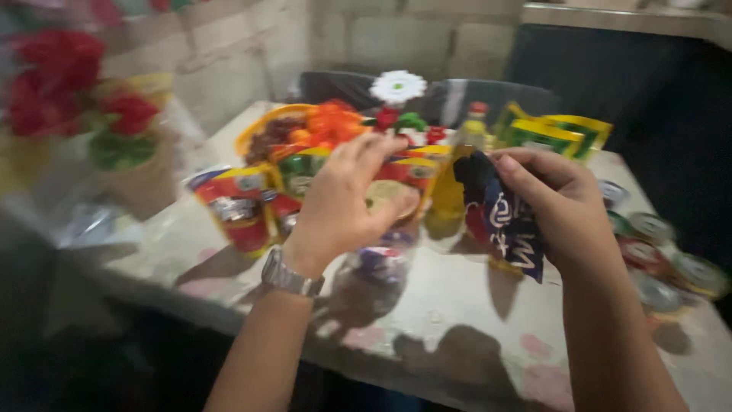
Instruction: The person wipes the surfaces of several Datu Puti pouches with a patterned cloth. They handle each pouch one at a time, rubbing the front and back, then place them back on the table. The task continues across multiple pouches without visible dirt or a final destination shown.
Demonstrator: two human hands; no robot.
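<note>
Dim room, bright light from above, hard shadows on the table (457, 320), heavy motion blur throughout, edges darkest

Hands above table (457, 320), packets (244, 202) left, cans (656, 259) right, bottle (469, 133) behind, perhaps a basket (305, 122) farther back

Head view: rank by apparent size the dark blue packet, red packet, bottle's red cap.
1-2. dark blue packet in the right hand and red packet look alike; the blue one is nearer the camera, so unranked.
3. bottle's red cap, smallest.
</note>
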